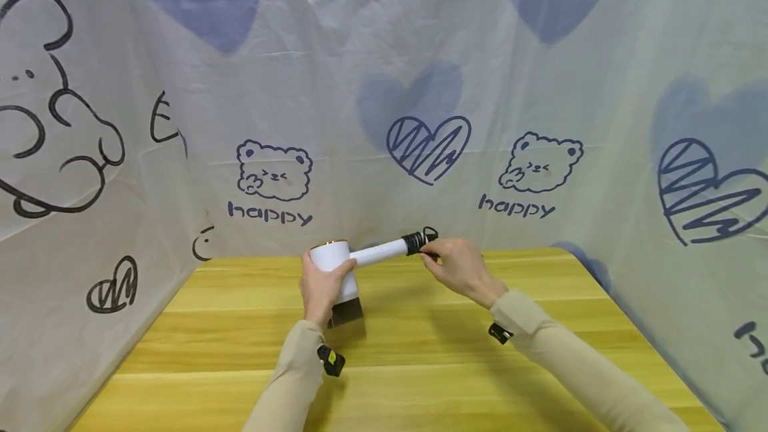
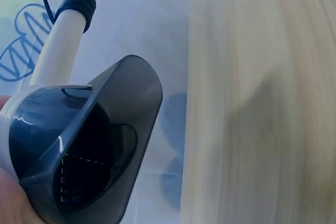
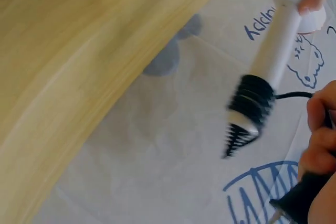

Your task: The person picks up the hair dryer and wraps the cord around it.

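Note:
A white hair dryer [image 1: 379, 253] is held above the table, its handle pointing right. My left hand [image 1: 324, 285] grips its body, thumb near the base of the handle. A dark translucent nozzle [image 2: 142, 93] on the dryer faces the left wrist camera. Black cord [image 3: 254, 100] is wound in several turns round the handle's end, and a short stretch runs to my right hand [image 1: 462, 269]. That hand, just beyond the handle end, pinches the cord. In the right wrist view it also holds a black plug [image 3: 302, 198] with metal prongs showing, partly hidden by the fingers.
A wooden table [image 1: 420, 379] lies beneath both hands. White cloth [image 1: 360, 39] printed with hearts and bears hangs behind it and along both sides. Small black devices [image 1: 331, 360] are strapped at both wrists.

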`<act>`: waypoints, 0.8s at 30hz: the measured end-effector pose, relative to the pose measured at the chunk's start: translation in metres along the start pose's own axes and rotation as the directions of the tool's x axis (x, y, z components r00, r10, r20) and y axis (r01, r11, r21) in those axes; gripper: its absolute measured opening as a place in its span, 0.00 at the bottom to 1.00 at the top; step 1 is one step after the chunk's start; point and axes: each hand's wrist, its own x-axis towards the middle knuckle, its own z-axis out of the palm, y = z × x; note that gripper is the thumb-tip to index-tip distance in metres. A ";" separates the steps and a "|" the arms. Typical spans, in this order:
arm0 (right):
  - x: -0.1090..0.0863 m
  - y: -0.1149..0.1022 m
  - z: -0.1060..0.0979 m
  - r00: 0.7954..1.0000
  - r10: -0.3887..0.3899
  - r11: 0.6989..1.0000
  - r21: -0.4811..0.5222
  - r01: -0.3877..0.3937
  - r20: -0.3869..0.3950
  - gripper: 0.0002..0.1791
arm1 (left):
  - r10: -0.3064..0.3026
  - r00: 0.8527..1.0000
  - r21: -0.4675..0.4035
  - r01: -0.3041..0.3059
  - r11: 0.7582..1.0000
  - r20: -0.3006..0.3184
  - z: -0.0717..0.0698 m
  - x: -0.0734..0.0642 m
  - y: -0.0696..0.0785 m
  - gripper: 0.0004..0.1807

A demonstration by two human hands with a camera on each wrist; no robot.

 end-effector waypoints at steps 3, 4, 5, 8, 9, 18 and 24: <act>-0.006 0.002 0.004 0.999 -0.034 0.997 0.076 0.032 0.029 0.11 | -0.050 0.999 -0.076 0.051 0.996 0.007 -0.002 0.001 0.003 0.51; -0.009 0.003 0.005 0.998 -0.037 0.993 0.114 0.031 0.050 0.13 | -0.066 0.998 -0.095 0.066 0.993 0.012 -0.003 0.001 0.004 0.51; -0.012 0.005 0.007 0.997 -0.034 0.988 0.155 0.022 0.074 0.15 | -0.078 0.997 -0.115 0.080 0.990 0.020 -0.003 0.002 0.005 0.51; -0.019 0.012 0.012 0.985 0.018 0.950 0.304 -0.070 0.170 0.21 | -0.119 0.992 -0.183 0.126 0.975 0.050 -0.004 0.003 0.005 0.50; -0.021 0.016 0.015 0.977 0.048 0.921 0.369 -0.124 0.209 0.21 | -0.132 0.990 -0.204 0.141 0.969 0.058 -0.004 0.003 0.003 0.50; -0.026 0.043 0.025 0.784 0.223 0.481 0.635 -0.605 0.579 0.17 | -0.175 0.971 -0.326 0.221 0.919 0.164 -0.004 0.003 0.000 0.47; -0.023 0.058 0.030 0.644 0.260 0.378 0.538 -0.754 0.720 0.16 | -0.139 0.964 -0.318 0.208 0.925 0.225 -0.003 0.000 -0.001 0.46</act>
